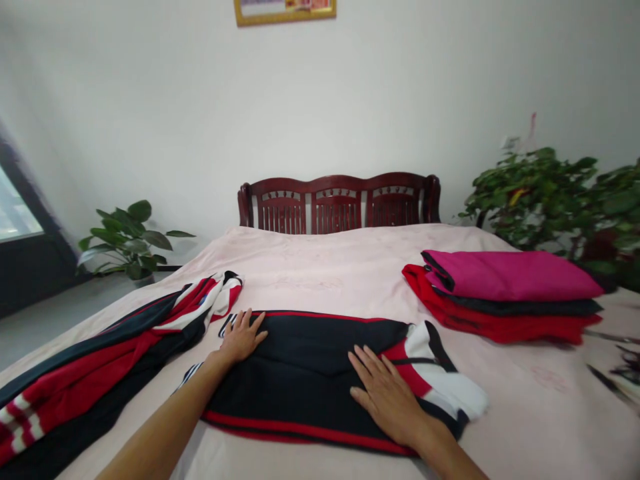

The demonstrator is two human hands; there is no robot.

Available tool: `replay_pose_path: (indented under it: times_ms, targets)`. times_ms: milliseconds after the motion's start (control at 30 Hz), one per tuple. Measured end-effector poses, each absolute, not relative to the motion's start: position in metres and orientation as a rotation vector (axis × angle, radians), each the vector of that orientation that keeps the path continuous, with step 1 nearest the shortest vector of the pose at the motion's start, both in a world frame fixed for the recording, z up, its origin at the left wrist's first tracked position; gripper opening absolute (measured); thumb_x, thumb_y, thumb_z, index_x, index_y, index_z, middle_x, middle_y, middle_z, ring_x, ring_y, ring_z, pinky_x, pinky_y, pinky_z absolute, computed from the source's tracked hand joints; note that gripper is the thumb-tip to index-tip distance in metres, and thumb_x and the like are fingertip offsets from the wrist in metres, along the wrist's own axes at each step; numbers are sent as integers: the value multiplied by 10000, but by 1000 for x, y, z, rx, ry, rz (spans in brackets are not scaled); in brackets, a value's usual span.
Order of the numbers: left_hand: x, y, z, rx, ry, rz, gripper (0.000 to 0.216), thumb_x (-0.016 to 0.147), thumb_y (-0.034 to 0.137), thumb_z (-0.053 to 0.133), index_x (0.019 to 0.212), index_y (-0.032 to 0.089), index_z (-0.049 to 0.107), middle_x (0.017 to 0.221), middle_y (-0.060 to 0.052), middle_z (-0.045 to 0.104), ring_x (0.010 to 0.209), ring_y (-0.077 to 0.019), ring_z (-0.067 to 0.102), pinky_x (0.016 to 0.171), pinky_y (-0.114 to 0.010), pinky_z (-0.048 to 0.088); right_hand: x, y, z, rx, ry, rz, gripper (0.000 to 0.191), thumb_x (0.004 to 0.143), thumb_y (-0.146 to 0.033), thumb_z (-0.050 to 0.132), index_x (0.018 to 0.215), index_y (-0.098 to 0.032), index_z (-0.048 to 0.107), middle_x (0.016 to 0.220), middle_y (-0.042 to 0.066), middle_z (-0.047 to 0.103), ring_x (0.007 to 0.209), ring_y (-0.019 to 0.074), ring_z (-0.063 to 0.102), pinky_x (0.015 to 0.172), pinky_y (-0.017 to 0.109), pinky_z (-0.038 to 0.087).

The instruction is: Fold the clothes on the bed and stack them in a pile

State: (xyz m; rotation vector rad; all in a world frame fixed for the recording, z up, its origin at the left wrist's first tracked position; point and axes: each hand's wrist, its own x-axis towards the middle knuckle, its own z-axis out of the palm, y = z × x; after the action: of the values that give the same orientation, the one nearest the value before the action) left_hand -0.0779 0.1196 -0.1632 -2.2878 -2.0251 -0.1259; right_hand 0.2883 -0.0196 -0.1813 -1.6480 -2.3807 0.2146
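Note:
A navy jacket (305,380) with red piping, a white and red collar end and striped cuffs lies folded lengthwise on the pink bedsheet (320,267). My left hand (243,335) rests flat on its left end, near the striped cuffs, fingers spread. Toward the collar end, my right hand (385,393) lies palm down on the cloth with its fingers apart. Neither hand grips anything. To the left, a second navy, red and white jacket (145,340) is stretched out loosely along the bed.
A stack of folded clothes, magenta garment (515,275) on top and red garment (505,325) below, sits at the right. Dark metal tools (615,380) lie near the right edge. A wooden headboard (337,203) stands behind, with leafy plants (125,237) on both sides.

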Motion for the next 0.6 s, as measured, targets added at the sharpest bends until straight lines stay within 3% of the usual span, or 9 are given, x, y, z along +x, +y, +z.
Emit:
replay_pose_path:
  times_ms: [100, 333, 600]
  targets:
    - [-76, 93, -162, -2240, -2043, -99, 567, 953, 482, 446, 1489, 298, 437, 1607, -165, 311, 1471, -412, 271, 1123, -615, 261, 294, -27, -185, -1682, -2324, 154, 650, 969, -556, 403, 1545, -263, 330, 1606, 68, 293, 1489, 299, 251, 1203, 552, 223]
    - [-67, 29, -185, -2370, -1730, -296, 529, 967, 458, 443, 1467, 291, 479, 1545, -106, 444, 1460, -323, 339, 1180, -516, 261, 288, -33, -179, -1735, -2260, 90, 601, 966, -502, 428, 1508, -243, 410, 1576, 63, 370, 1464, 279, 319, 1194, 514, 261]
    - [-64, 31, -190, -2321, -1664, -424, 465, 960, 380, 483, 1406, 266, 552, 1485, -94, 525, 1408, -307, 430, 1145, -516, 339, 322, -38, -191, -1878, -2013, -316, 400, 965, -342, 459, 1285, -179, 634, 1341, 121, 637, 1270, 297, 553, 1058, 497, 403]
